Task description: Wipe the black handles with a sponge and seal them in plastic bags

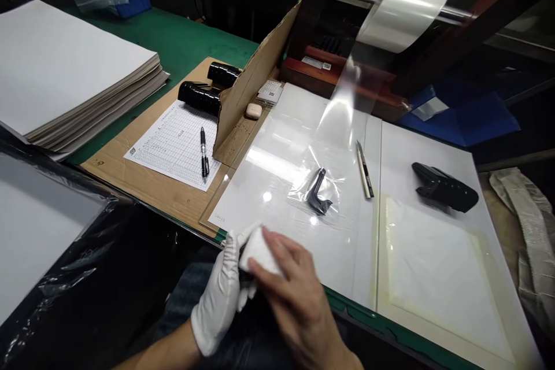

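My left hand [219,295], in a white glove, is closed around a dark object that is mostly hidden between the two hands. With its fingers and thumb, my bare right hand [299,283] grips a folded white cloth [260,254] and presses it against that object. Both hands are held just off the table's front edge. Beyond them, a small black curved part [319,193] lies on clear film [297,176] spread over a white sheet. A box cutter [365,170] rests to its right, and farther right sits a larger black moulded part [446,186].
A roll of clear film [403,14] hangs on a metal bar at the back. An upright cardboard divider [255,78] separates the film area from a printed form [177,141], a pen [203,153] and black curved parts [199,97]. At left stands a stack of white sheets [73,69].
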`<state>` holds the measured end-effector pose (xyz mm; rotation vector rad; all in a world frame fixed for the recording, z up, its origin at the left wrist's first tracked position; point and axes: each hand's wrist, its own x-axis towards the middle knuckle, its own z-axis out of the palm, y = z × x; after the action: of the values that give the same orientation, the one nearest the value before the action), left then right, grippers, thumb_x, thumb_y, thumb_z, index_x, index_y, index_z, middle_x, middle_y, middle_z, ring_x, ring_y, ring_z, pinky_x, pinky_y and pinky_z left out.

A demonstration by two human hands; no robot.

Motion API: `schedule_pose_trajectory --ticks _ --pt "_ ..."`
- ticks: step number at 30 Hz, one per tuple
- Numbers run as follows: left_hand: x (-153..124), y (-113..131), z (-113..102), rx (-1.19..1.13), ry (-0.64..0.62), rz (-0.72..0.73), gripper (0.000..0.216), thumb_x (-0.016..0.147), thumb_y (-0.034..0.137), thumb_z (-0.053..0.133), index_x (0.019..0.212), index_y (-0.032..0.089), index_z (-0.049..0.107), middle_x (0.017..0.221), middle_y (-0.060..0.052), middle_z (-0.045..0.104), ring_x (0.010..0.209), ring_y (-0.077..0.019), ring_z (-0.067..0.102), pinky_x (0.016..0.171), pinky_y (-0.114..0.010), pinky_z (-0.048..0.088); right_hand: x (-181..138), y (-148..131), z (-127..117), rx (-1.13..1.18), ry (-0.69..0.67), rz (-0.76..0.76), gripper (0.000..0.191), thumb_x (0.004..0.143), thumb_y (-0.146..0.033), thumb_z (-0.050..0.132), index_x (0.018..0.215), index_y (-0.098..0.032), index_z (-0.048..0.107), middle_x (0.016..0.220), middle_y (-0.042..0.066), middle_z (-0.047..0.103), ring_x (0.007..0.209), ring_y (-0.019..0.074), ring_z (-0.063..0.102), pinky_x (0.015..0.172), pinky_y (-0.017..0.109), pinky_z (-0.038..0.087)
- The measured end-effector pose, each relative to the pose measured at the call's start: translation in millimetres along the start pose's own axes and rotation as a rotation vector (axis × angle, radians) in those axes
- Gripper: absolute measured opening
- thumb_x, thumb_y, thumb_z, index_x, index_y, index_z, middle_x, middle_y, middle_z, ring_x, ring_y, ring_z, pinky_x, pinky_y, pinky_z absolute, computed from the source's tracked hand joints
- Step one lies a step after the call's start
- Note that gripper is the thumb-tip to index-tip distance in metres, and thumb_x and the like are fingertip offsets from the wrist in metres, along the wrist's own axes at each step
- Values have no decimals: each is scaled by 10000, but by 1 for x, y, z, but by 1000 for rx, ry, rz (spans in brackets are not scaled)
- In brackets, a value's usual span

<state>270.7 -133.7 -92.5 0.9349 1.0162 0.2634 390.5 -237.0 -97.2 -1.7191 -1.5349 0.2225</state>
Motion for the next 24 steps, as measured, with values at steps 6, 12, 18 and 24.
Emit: schedule_pose_trajectory --ticks 6,12,18,24 --pt "1 -4 5 31 57 79 739 939 751 372 1312 182 660 696 -32 650 466 -111 472 391 -204 381 -4 -10 8 -133 122 70 502 932 25 505 1369 -202 600 1531 194 463 1374 352 439 939 570 494" --pt "-3 -2 11 25 76 58 722 939 716 433 1369 163 607 591 12 587 431 -113 475 389 -202 376 -15 -16 18 -273 213 244 526 955 -43 528 1447 -228 533 1565 191 415 1380 373 440 926 569 493" --pt "-2 -4 13 125 45 68 678 979 637 442 1403 118 537 513 63 499 407 -98 429 408 -191 377 -16 -21 23 -313 285 298 521 968 -51 508 1451 -246 530 1559 187 426 1384 385 444 921 585 484" --pt "-4 -5 9 155 25 43 645 989 631 418 1376 128 535 539 62 524 385 -81 405 385 -173 332 -23 -8 15 -371 291 309 450 993 -128 512 1401 -299 592 1550 148 451 1356 395 475 912 630 496"
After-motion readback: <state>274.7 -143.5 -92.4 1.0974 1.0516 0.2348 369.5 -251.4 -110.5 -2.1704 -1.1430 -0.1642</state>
